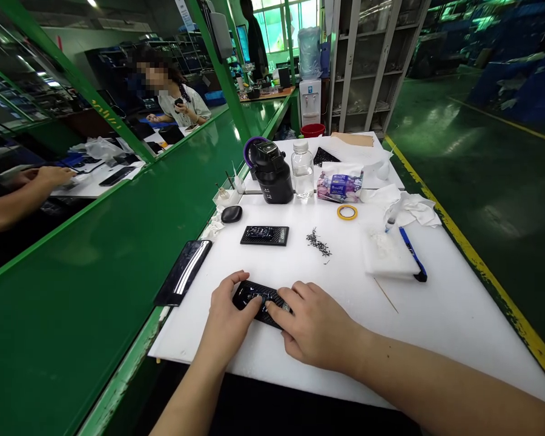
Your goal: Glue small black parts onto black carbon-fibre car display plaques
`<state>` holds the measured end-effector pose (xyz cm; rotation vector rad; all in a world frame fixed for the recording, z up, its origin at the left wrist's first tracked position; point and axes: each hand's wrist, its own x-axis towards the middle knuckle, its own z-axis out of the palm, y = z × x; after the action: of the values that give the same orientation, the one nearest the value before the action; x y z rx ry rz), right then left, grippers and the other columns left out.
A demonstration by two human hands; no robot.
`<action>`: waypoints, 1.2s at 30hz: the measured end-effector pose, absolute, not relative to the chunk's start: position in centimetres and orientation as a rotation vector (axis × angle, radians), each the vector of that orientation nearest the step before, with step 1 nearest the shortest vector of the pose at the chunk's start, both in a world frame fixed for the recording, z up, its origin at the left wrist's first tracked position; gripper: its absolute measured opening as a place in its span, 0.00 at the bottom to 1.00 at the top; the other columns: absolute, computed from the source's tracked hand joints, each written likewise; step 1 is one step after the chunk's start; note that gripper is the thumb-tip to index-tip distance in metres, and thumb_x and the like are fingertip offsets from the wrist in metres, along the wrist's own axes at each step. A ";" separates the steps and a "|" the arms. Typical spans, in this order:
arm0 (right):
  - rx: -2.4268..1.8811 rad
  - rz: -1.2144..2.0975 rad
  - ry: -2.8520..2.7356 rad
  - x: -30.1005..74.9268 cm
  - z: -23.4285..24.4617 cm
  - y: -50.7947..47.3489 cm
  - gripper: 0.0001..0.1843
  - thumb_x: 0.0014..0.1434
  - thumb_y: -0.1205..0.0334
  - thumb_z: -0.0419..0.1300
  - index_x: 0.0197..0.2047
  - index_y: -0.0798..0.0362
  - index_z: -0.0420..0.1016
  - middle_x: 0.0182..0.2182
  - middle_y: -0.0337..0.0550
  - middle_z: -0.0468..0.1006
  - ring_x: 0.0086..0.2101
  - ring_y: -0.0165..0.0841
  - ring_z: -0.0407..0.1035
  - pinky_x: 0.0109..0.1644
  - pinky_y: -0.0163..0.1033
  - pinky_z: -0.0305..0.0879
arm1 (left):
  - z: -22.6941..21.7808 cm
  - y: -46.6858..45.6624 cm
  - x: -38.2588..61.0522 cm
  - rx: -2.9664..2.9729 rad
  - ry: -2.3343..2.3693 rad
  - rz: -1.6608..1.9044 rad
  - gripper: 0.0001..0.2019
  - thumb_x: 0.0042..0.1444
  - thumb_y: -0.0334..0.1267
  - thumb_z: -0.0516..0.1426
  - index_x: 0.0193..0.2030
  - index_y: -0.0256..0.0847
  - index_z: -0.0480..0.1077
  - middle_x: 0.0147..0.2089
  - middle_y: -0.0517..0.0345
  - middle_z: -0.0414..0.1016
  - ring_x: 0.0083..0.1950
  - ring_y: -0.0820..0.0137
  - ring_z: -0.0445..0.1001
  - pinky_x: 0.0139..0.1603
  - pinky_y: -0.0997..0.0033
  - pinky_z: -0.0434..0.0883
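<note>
On the white work board [345, 339] lies a black, glossy rectangular panel [269, 316] with a textured pattern. My left hand [229, 318] grips its left end, thumb pressed on the top face. From the right, my right hand [315, 324] holds the other end, with a fingertip on the surface close to the left thumb. Both hands cover much of the panel. A similar black panel [264, 235] rests farther back, touched by neither hand. Right of it is a loose pile of small black slivers [318, 243].
A phone [184, 272] lies at the left edge. Behind stand a black tumbler [275, 175], a clear bottle [303, 169] and a tissue pack [340, 185]. To the right are yellow tape [347, 212], a white pad [389, 251], a blue cutter [412, 253] and a thin stick [386, 295]. Co-workers sit across the green conveyor [163, 206].
</note>
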<state>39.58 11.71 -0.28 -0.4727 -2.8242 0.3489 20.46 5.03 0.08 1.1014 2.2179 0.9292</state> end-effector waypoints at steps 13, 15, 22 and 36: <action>-0.486 0.386 -2.816 39.5 -0.2 11.8 0.27 0.57 0.64 0.55 0.61 0.56 0.66 0.46 0.52 0.71 0.42 0.43 0.59 0.41 0.47 0.58 | 1.3 5.5 20.3 1.167 2.267 0.776 0.30 0.47 0.43 0.61 0.59 0.44 0.65 0.62 0.50 0.68 0.65 0.55 0.63 0.65 0.52 0.60; -0.485 0.386 -2.813 39.5 -0.2 11.8 0.26 0.57 0.64 0.55 0.60 0.55 0.67 0.45 0.52 0.71 0.41 0.43 0.59 0.40 0.46 0.58 | 1.7 5.7 20.2 1.195 2.269 0.748 0.30 0.48 0.43 0.61 0.59 0.44 0.65 0.61 0.50 0.68 0.65 0.54 0.63 0.65 0.52 0.61; -0.479 0.392 -2.794 39.6 -0.3 11.7 0.26 0.58 0.64 0.55 0.60 0.54 0.66 0.47 0.52 0.71 0.44 0.43 0.60 0.42 0.47 0.59 | 2.8 6.2 20.2 1.317 2.238 0.650 0.29 0.48 0.44 0.61 0.59 0.43 0.65 0.61 0.48 0.68 0.65 0.53 0.64 0.65 0.51 0.61; -0.496 0.371 -2.817 39.6 0.0 11.8 0.24 0.58 0.63 0.55 0.58 0.55 0.67 0.46 0.52 0.71 0.43 0.43 0.61 0.42 0.47 0.59 | 1.2 5.8 20.2 1.239 2.223 0.761 0.28 0.49 0.44 0.58 0.59 0.44 0.65 0.60 0.50 0.70 0.63 0.53 0.66 0.65 0.48 0.59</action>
<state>39.56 11.77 0.02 -0.4964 -2.8172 0.3709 20.18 5.79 1.17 1.2386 2.2226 0.7611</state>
